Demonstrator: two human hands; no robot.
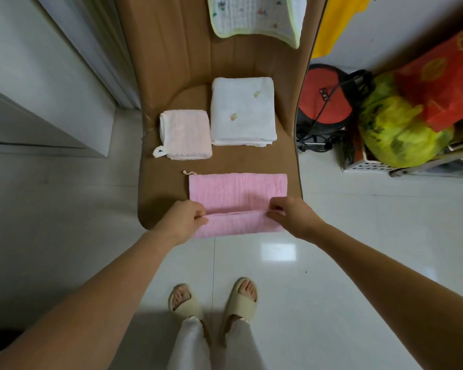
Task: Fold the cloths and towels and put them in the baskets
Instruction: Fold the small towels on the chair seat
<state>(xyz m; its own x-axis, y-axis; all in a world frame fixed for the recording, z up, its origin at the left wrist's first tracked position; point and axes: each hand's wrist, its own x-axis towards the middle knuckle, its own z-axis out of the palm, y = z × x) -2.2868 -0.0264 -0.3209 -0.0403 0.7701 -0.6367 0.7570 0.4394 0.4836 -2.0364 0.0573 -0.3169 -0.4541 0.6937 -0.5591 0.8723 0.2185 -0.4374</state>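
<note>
Looking down, head view: pink towel (238,192) spread flat at the near end of a brown cushioned seat (177,76), its near edge hanging slightly past the seat's front.
Towel feel: judged light, soft and limp; no stiffness, so sagging wherever unsupported; ribbed weave likely grippy, not slippery; nothing fragile.
Best hold: both near corners or the two ends of the folded edge, pinched together, so the fold stays straight.
Hanging loop: small cord at the far left corner of the towel, lying free.
Left hand (189,216): at the towel's left end, fingers curled, thumb and fingertips pinching the raised edge of the fold.
Right hand (286,213): at the towel's right end, fingers curled narrowly, pinching the same edge; the near flap turned up between both hands.
Pale pink cloth (186,133): already folded, lying beyond the towel on the left, white loop at its near corner.
White towel (242,110): folded, just beside the pale pink cloth on its right.
Printed cloth (254,17): draped over the seat back, not yet folded.
Baskets: a white perforated basket (369,165) on the floor to the right, filled with bags; whether meant for the task, cannot tell.
</note>
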